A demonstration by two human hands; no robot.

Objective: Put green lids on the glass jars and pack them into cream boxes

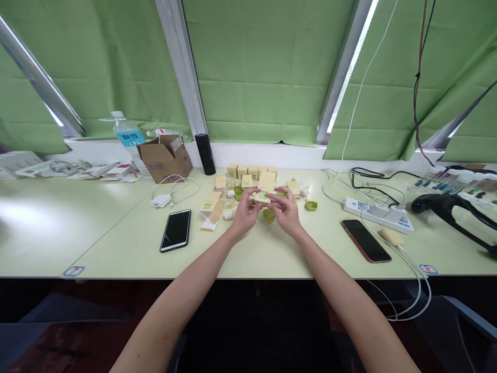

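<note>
Between my two hands is a small cream cardboard box with a green square on its front and its flap standing up. My left hand grips its left side, fingers and thumb closed on it. On the opposite side my right hand holds the box by its edge. Just below the box sits a green cup-like piece. Another green piece lies to the right of my right hand. Left of my left hand are an opened box, small white pieces and clear packets.
Several small boxes stand in a row behind. A dark phone and white charger lie left, near a brown carton and black cylinder. To the right are another phone, a power strip and cables.
</note>
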